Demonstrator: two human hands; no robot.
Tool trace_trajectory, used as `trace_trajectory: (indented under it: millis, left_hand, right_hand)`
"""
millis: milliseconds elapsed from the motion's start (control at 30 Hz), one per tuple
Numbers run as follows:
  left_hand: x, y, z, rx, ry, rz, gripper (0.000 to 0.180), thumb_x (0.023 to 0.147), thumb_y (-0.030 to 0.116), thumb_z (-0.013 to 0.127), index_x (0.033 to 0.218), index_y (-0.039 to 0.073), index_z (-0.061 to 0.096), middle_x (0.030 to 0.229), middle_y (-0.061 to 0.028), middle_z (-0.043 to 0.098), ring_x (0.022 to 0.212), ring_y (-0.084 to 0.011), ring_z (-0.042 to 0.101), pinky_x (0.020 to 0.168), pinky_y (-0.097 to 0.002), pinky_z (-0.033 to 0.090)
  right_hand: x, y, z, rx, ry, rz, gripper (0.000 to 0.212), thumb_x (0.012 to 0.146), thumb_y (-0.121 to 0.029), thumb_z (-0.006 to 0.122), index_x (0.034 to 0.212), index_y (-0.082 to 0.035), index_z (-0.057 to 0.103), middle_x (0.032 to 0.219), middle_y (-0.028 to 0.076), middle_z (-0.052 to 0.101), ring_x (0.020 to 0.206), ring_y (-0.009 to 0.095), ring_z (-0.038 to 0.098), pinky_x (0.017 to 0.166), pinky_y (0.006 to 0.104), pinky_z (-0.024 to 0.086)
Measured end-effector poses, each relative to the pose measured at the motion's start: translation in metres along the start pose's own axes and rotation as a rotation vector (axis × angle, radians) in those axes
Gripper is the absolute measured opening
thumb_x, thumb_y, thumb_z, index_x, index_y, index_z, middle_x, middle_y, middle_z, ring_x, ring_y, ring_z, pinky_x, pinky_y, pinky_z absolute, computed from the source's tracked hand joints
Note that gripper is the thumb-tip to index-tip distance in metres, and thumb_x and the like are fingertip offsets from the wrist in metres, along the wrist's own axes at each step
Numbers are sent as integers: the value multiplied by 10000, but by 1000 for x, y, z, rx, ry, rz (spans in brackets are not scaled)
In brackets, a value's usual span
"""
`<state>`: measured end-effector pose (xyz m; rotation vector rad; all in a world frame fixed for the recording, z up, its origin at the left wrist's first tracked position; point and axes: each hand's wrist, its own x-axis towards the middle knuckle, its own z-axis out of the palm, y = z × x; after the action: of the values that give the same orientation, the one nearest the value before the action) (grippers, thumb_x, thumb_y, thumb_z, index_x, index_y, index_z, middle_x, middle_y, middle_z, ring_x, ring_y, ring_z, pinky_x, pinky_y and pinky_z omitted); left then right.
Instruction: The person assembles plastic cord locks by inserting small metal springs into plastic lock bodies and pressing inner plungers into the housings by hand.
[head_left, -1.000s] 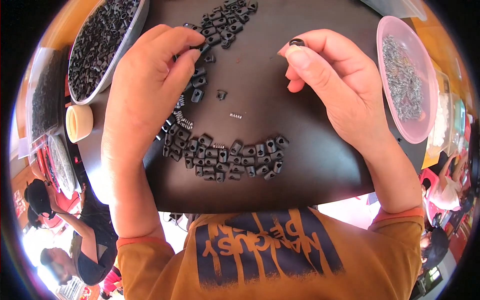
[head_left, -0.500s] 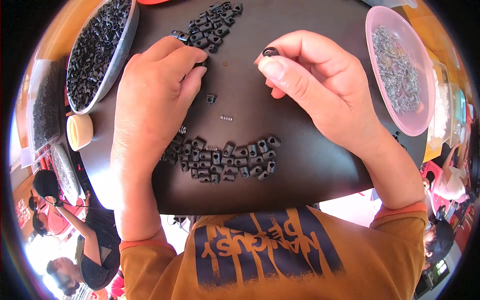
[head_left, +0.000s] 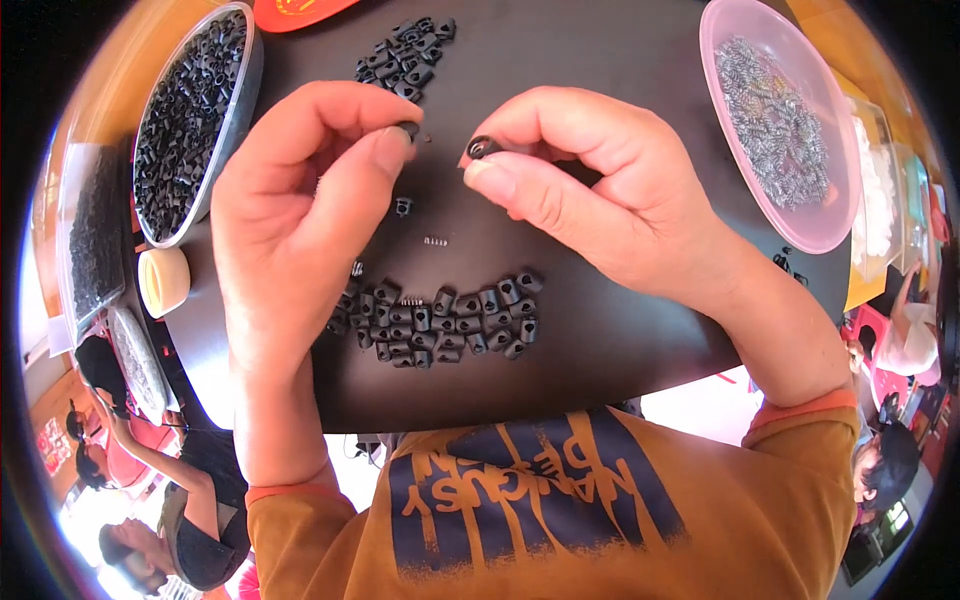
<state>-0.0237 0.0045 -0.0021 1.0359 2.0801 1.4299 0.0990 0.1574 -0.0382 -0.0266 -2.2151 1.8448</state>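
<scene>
My left hand [head_left: 290, 215] is raised over the table, thumb and forefinger pinching a small black plastic piece [head_left: 409, 129] that they mostly cover. Opposite it, my right hand [head_left: 610, 190] grips a short black plastic cylinder [head_left: 483, 147] with its open end up; something shiny like a spring's coil shows inside. The two pieces are a small gap apart. Below them on the table lie a single black part [head_left: 403, 206] and a loose metal spring [head_left: 436, 241]. Nearer to me is a cluster of black cylinders [head_left: 445, 325] with side holes.
A heap of black parts [head_left: 405, 60] lies at the far side. At the left stand a clear tub [head_left: 228, 150] of black pieces and a cream-coloured round object [head_left: 163, 282]; at the right, a pink bowl [head_left: 845, 200] of springs. Other people sit around the table's edges.
My left hand has come up off the far heap, now showing a black piece in its pinch. The right hand has moved left toward it with its cylinder. The whole view has shifted slightly.
</scene>
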Motion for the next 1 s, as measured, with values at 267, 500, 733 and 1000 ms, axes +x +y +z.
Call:
trace_trajectory:
  millis: [267,500,733,1000]
  left_hand:
    - [-9,2,13,-356,-162,-33,175,862,94,525,977,-29,573,930,-31,525,584,-25,366,535,-158,287]
    - [-12,6,17,-418,-79,-115,169,860,93,524,972,-24,572,868,-12,540,607,-19,368,540,-152,285]
    - [-10,1,14,-121,-65,78,172,852,83,515,955,-30,593,859,-13,540,623,-26,387,563,-163,307]
    - [-3,7,7,-20,-155,151,197,848,76,512,982,-32,608,919,-46,543,642,-36,415,583,-161,326]
  right_hand:
    - [-2,0,0,-17,-45,-114,130,877,-116,594,905,10,580,714,12,534,633,61,488,554,204,391]
    - [-2,0,1,-23,-35,-138,151,881,-137,592,896,12,571,698,20,520,616,74,477,544,213,382]
    - [0,2,2,-116,-14,-205,131,857,-112,615,880,7,567,711,49,521,623,123,488,560,241,388]
    - [-1,1,2,-161,17,-253,133,829,-110,641,845,0,568,709,78,532,621,188,511,563,272,397]
